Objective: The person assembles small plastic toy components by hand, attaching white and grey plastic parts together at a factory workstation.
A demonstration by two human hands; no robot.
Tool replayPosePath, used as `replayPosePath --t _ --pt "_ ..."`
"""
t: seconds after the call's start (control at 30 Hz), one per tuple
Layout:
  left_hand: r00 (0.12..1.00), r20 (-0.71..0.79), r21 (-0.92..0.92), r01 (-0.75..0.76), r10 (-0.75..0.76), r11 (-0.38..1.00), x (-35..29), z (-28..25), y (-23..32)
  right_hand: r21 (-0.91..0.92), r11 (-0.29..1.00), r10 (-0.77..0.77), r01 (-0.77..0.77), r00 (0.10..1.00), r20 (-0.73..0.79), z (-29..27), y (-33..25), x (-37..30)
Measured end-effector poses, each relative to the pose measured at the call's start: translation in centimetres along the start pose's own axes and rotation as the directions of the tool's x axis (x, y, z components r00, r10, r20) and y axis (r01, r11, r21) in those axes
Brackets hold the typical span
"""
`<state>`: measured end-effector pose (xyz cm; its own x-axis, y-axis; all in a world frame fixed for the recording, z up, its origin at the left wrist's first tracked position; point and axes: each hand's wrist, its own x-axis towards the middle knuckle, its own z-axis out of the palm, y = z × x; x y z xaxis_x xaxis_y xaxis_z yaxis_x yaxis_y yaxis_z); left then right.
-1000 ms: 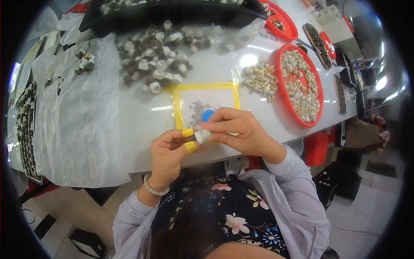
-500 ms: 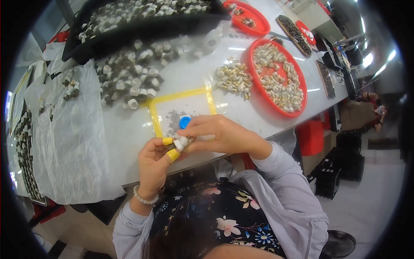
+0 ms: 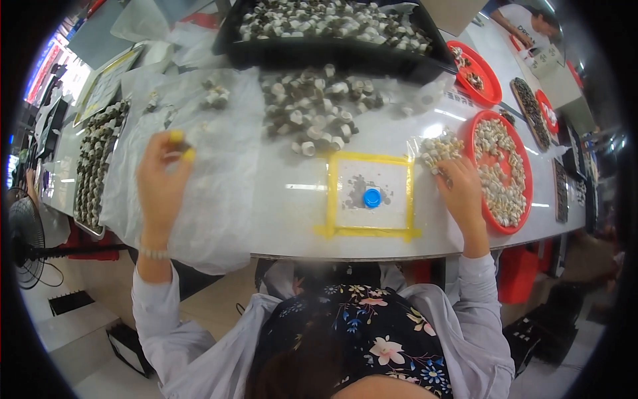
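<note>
Yellow-tipped left hand [image 3: 161,174] pinches a small dark piece [image 3: 182,145] above plastic sheeting [image 3: 222,199]; right hand [image 3: 463,190], since parted from the left, touches the pale heap [image 3: 435,147], its grip indiscernible.

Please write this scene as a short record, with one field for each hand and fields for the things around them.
Left hand: above the plastic sheet, yellow covers on thumb and one finger; something small and dark seems to be between them, too blurred to name
Right hand: fingers at the pile of small pale pieces, left of a round red tray
Between hands: blue cap inside a yellow tape square
Farther back: loose white-and-dark pieces before a black bin
</note>
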<state>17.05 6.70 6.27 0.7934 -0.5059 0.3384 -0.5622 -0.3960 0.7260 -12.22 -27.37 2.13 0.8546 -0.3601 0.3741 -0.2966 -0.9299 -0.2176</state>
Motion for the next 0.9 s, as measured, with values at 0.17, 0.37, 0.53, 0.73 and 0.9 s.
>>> replayPosePath --t 0.17,0.37,0.53,0.73,0.9 --pt "0.988 0.029 0.289 -0.151 0.148 0.945 3.3 2.3 -5.1 0.079 0.996 -0.036 0.041 0.997 -0.064 0.6 -2.4 0.1" --pt "0.940 0.070 0.451 -0.327 0.332 0.830 3.6 3.4 -4.3 -0.019 0.995 -0.099 0.098 0.994 -0.037 1.4 -2.9 -1.4" --pt "0.876 0.174 0.203 -0.479 0.450 0.854 1.4 5.5 0.2 0.051 0.986 -0.160 0.161 0.987 -0.022 1.4 -3.1 -2.2" --pt "0.758 0.433 0.007 -0.544 0.488 0.839 0.3 10.8 4.0 0.075 0.982 -0.174 0.176 0.984 -0.029 1.3 -3.1 -3.3" --pt "0.751 0.450 0.048 -0.561 0.484 0.826 1.1 12.4 3.2 0.048 0.978 -0.201 0.204 0.978 -0.058 1.6 -4.0 -3.7"
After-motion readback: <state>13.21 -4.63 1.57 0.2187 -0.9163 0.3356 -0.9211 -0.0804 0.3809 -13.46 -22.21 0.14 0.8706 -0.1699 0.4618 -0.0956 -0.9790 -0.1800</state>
